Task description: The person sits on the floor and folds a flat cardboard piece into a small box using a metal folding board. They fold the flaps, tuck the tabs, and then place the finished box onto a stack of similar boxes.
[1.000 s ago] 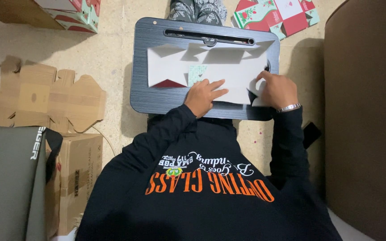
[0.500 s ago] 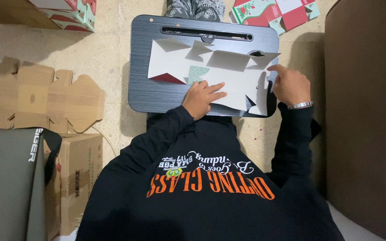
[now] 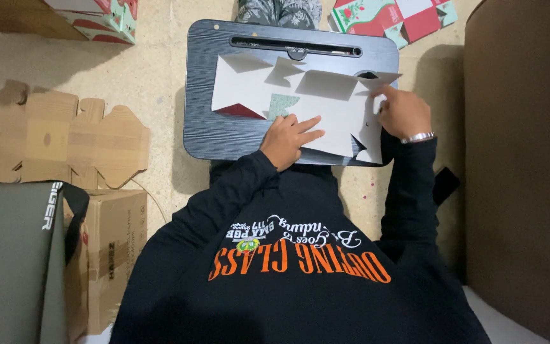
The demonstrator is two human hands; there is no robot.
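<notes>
A flat white cardboard box blank (image 3: 326,105) with a red and green printed underside lies on a dark grey lap tray (image 3: 224,137). My left hand (image 3: 289,139) rests on the blank's near edge with fingers stretched out, pressing it down. My right hand (image 3: 403,112), with a metal watch at the wrist, grips the blank's right flap near the tray's right edge. Black sleeves cover both of my arms.
Flattened brown cardboard (image 3: 71,137) lies on the floor to the left, above a brown box (image 3: 112,248) and a dark bag (image 3: 14,261). Printed red and green boxes (image 3: 402,18) sit beyond the tray. A large brown surface (image 3: 523,159) stands at the right.
My right hand has moved up from the blank's near right corner to its upper right flap. The flaps have spread out flatter. My left hand stayed on the near edge.
</notes>
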